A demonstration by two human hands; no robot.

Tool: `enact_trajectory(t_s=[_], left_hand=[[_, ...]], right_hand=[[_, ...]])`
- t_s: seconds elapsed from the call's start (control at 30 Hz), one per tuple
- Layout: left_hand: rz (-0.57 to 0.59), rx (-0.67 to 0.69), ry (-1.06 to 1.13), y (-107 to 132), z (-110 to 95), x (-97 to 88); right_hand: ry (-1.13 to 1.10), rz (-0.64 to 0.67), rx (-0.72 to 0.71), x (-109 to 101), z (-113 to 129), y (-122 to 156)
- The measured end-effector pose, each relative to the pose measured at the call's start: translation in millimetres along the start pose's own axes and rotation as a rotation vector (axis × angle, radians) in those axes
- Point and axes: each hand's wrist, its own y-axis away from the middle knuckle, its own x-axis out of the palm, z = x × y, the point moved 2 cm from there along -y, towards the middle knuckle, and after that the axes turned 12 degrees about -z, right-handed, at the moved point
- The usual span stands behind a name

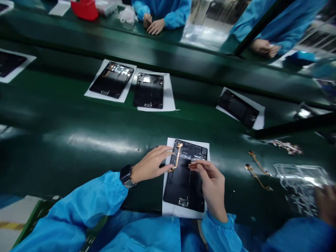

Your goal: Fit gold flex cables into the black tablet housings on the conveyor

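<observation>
A black tablet housing (189, 182) lies on a white sheet (169, 206) right in front of me. Along its upper left runs an orange flex cable (177, 157). My left hand (153, 162) reaches in from the left, fingers spread, with the fingertips at the housing's left edge beside the cable. Over the middle of the housing, my right hand (210, 178) has thumb and fingers pinched together. Whatever is between those fingertips is too small to make out.
Two loose flex cables (258, 163) lie to the right, near a clear plastic tray (301, 171). Another person's hand (325, 203) is at that tray. Further housings on white sheets (170, 94) lie along the back. Co-workers' hands (154, 26) rest beyond the ledge. A dark bar (294, 126) juts in at right.
</observation>
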Motion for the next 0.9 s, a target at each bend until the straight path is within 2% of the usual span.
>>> enact_trajectory(t_s=[0.1, 0.17, 0.27, 0.37, 0.47, 0.57, 0.67, 0.77, 0.8, 0.9], left_hand=[[-0.036, 0.011, -0.125, -24.7, 2.5, 6.0], [-0.001, 0.071, -0.230, -49.8, 3.0, 15.3], [0.121, 0.119, -0.383, -89.9, 3.1, 31.6], [0.240, 0.056, -0.445, -118.6, 5.9, 42.6], [0.322, -0.001, -0.417, -131.2, 10.8, 47.7], [0.334, 0.004, -0.426, -135.0, 15.4, 47.9], [0.338, -0.061, -0.417, -138.4, 17.6, 42.4], [0.360, -0.109, -0.393, -152.9, 17.6, 34.1], [0.360, -0.113, -0.402, -163.2, 19.8, 31.2], [0.298, -0.154, -0.489, -214.0, 41.5, 17.1]], right_hand=[[-0.308, -0.094, 0.225, -11.6, -11.2, -4.5], [-0.313, -0.062, 0.260, -17.9, -19.2, -10.8], [0.076, -0.107, 0.073, -43.6, -30.6, -33.3], [0.416, -0.310, -0.096, -92.0, -38.0, -65.2], [0.535, -0.480, -0.105, -143.7, -40.5, -91.7], [0.614, -0.554, -0.083, -177.6, -40.2, -105.7], [0.641, -0.553, -0.064, -190.2, -42.8, -112.6], [0.623, -0.479, -0.074, -192.1, -51.9, -117.3], [0.616, -0.439, -0.090, -191.9, -56.9, -119.2], [0.584, -0.465, -0.171, -191.7, -73.1, -126.2]])
